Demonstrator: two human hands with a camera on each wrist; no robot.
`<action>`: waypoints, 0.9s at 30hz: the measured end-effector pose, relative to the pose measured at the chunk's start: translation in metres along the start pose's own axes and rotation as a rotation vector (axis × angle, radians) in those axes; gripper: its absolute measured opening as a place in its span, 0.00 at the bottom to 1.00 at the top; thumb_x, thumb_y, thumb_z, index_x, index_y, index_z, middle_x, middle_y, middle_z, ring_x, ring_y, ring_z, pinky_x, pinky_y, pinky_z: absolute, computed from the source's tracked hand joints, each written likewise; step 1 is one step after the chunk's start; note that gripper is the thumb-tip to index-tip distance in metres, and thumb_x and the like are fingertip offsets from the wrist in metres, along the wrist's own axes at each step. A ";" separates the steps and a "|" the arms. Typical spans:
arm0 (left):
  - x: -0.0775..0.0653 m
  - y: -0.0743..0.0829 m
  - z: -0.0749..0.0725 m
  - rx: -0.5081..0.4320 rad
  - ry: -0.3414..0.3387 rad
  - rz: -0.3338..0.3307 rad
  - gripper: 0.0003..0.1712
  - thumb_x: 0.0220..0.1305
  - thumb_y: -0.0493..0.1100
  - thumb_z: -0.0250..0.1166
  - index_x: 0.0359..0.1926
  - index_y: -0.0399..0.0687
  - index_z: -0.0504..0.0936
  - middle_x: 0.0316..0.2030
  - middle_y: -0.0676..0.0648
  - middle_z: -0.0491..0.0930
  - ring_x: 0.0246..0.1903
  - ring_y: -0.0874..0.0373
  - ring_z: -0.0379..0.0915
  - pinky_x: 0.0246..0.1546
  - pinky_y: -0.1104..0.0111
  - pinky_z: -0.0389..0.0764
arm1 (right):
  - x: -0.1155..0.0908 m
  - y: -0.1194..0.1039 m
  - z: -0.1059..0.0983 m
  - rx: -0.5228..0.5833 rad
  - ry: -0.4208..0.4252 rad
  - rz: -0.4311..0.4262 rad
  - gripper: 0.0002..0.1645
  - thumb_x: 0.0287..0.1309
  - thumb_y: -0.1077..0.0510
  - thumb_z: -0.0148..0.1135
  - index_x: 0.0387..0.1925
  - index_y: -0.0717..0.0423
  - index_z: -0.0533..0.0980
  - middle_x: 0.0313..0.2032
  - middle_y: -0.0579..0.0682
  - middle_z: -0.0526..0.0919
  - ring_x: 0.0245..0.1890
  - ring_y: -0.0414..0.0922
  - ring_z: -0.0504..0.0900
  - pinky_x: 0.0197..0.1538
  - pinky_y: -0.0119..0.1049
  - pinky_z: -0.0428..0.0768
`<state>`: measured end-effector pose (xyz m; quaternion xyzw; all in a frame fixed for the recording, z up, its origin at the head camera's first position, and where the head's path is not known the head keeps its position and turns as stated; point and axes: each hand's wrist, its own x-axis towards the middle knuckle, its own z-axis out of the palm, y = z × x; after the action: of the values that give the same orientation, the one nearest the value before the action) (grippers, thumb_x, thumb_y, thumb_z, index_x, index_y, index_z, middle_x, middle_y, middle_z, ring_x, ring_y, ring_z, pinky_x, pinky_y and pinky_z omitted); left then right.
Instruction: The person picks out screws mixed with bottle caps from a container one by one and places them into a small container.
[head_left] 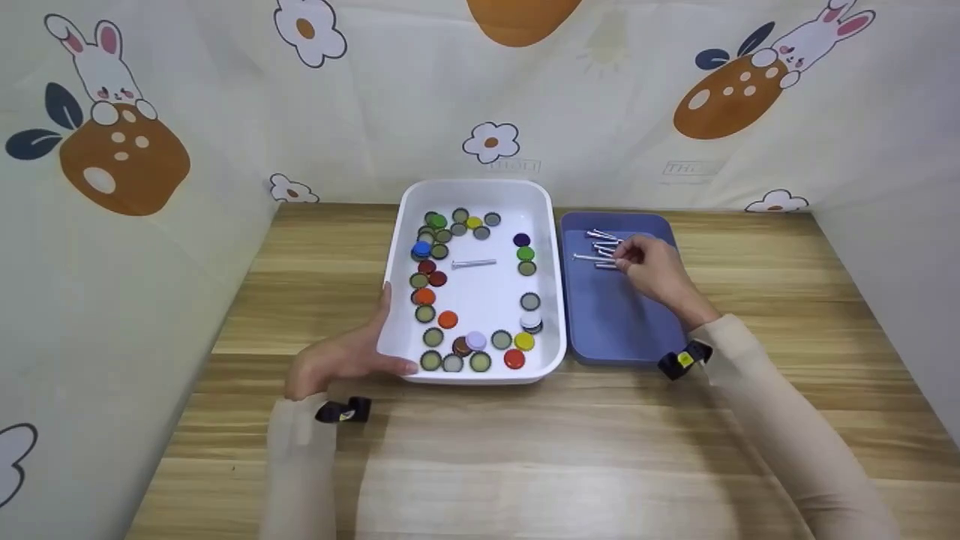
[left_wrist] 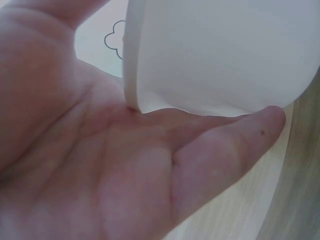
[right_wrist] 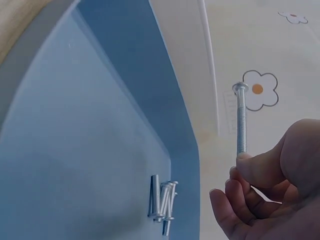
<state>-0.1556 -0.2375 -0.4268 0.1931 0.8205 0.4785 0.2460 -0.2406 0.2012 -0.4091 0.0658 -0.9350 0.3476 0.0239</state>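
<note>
In the head view my left hand [head_left: 337,360] rests against the near left corner of the white tray [head_left: 556,330], thumb and fingers spread along its outer sides. The left wrist view shows the open palm [left_wrist: 125,155] right at the tray's wall. My right hand [head_left: 657,271] is over the far part of the blue tray [head_left: 622,330]. It pinches a silver bolt [right_wrist: 241,120] by its threaded end between thumb and fingertips, head pointing away. Several more bolts [right_wrist: 162,200] lie in the blue tray. A single bolt [head_left: 474,263] lies in the middle of the white tray.
Many coloured and grey bottle caps [head_left: 448,319] lie mostly round the sides of the white tray. The two trays stand side by side on a wooden table [head_left: 480,457]. A printed cloth [head_left: 405,97] hangs behind and at both sides.
</note>
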 end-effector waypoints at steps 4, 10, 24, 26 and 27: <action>-0.001 0.001 0.000 -0.004 0.005 -0.006 0.80 0.51 0.56 0.77 0.76 0.59 0.16 0.80 0.42 0.27 0.77 0.44 0.42 0.79 0.48 0.40 | 0.004 0.005 -0.005 0.015 -0.050 0.024 0.07 0.62 0.67 0.58 0.39 0.67 0.79 0.35 0.58 0.81 0.34 0.43 0.73 0.35 0.25 0.70; 0.000 0.002 0.000 0.019 0.000 -0.030 0.79 0.52 0.57 0.76 0.76 0.61 0.16 0.80 0.43 0.27 0.77 0.44 0.40 0.79 0.47 0.39 | 0.009 0.014 -0.010 0.017 -0.114 0.059 0.09 0.62 0.66 0.58 0.41 0.68 0.80 0.38 0.58 0.81 0.36 0.43 0.74 0.38 0.25 0.71; -0.001 0.001 0.000 0.009 -0.001 -0.035 0.79 0.52 0.57 0.76 0.76 0.62 0.16 0.80 0.43 0.27 0.77 0.45 0.41 0.79 0.47 0.39 | 0.019 0.034 -0.014 -0.015 -0.222 0.142 0.12 0.64 0.64 0.59 0.45 0.69 0.80 0.41 0.58 0.81 0.36 0.43 0.72 0.38 0.29 0.72; -0.001 0.000 0.000 0.010 0.000 -0.034 0.79 0.52 0.57 0.76 0.76 0.63 0.16 0.80 0.43 0.27 0.77 0.45 0.41 0.79 0.47 0.39 | 0.020 0.037 -0.013 -0.002 -0.229 0.150 0.13 0.63 0.64 0.59 0.45 0.70 0.80 0.39 0.55 0.80 0.35 0.41 0.72 0.37 0.29 0.72; -0.001 0.000 0.000 0.009 0.001 -0.029 0.79 0.52 0.57 0.77 0.76 0.63 0.16 0.80 0.43 0.27 0.77 0.45 0.41 0.79 0.47 0.40 | 0.020 0.039 -0.013 0.011 -0.235 0.154 0.13 0.63 0.64 0.59 0.44 0.70 0.80 0.38 0.54 0.80 0.34 0.40 0.71 0.36 0.28 0.71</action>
<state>-0.1547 -0.2377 -0.4264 0.1821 0.8255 0.4713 0.2515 -0.2657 0.2368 -0.4221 0.0340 -0.9318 0.3432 -0.1130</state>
